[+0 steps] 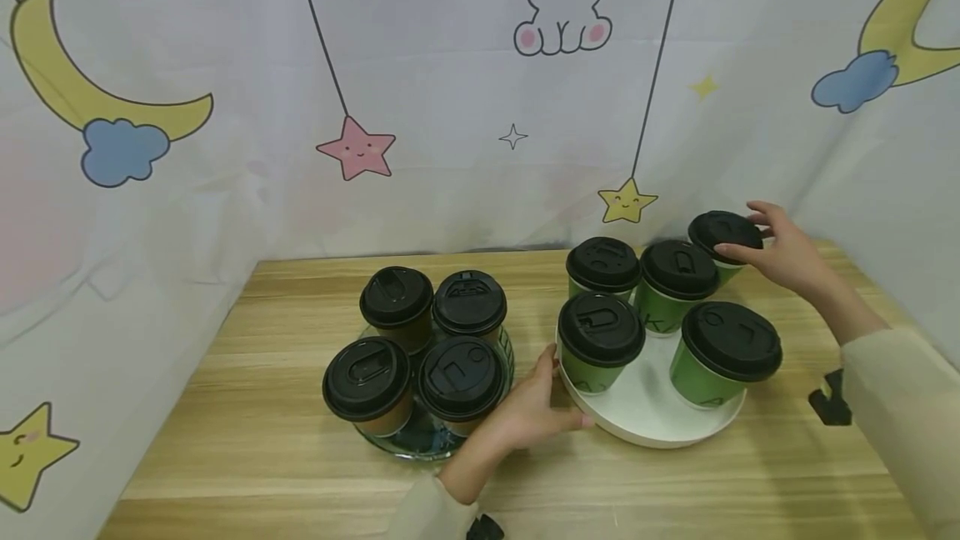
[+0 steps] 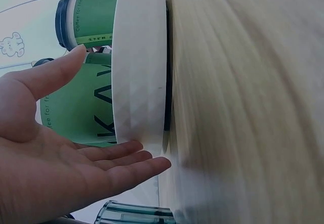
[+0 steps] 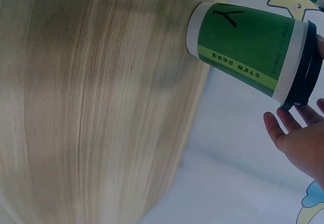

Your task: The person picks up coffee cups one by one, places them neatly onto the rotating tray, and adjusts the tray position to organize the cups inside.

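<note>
At the far right, my right hand (image 1: 787, 252) holds a green paper coffee cup (image 3: 243, 52) by its black lid (image 1: 725, 232), thumb and fingers on either side. That cup leans and is partly hidden behind others in the head view; whether its base touches anything I cannot tell. My left hand (image 1: 528, 411) lies against the near left side of a white round tray (image 1: 645, 411), fingers extended along its rim (image 2: 139, 72) and thumb apart. On the tray stand several green lidded cups, among them a near left one (image 1: 600, 340) and a near right one (image 1: 723, 352).
Left of my left hand, a greenish glass-like round tray (image 1: 408, 448) bears several brown-sided cups (image 1: 367, 386) with black lids. Both trays stand on a wood-grain table (image 1: 270, 407). A printed white cloth (image 1: 450, 215) hangs behind and at the sides.
</note>
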Tool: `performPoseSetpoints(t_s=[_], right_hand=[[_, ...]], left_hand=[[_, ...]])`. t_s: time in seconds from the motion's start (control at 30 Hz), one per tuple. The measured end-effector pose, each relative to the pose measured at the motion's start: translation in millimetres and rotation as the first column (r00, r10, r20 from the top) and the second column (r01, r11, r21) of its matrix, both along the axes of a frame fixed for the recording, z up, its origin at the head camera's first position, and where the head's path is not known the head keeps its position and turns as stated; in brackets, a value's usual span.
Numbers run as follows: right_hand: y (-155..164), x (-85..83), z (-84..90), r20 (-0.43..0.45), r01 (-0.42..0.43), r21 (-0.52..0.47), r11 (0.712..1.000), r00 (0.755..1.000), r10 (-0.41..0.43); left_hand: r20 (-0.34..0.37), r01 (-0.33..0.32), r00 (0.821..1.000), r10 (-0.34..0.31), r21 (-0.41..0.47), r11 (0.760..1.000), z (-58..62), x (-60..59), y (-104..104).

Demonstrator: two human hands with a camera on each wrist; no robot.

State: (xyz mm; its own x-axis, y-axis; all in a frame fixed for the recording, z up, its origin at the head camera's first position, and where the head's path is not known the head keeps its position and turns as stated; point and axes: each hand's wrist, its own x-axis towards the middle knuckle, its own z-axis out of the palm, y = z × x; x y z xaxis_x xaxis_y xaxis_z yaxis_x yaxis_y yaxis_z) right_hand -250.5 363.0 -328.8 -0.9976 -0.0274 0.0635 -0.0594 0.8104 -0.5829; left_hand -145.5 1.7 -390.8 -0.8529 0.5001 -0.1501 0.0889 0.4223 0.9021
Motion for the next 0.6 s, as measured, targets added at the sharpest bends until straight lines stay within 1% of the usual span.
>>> performPoseSetpoints(t_s=[0.4, 0.6], right_hand=[[6, 10.8, -0.9, -0.026, -0.011, -0.043, 0.999, 1.000, 0.010], [13, 19.5, 4.4, -0.033, 0.007, -0.043, 0.999, 0.999, -0.009]], left_hand=[[-0.001, 0.008, 1.000, -0.008, 0.012, 1.000, -0.5, -0.3, 0], [-0.001, 0.008, 1.000, -0.008, 0.007, 1.000, -0.8, -0.2, -1]])
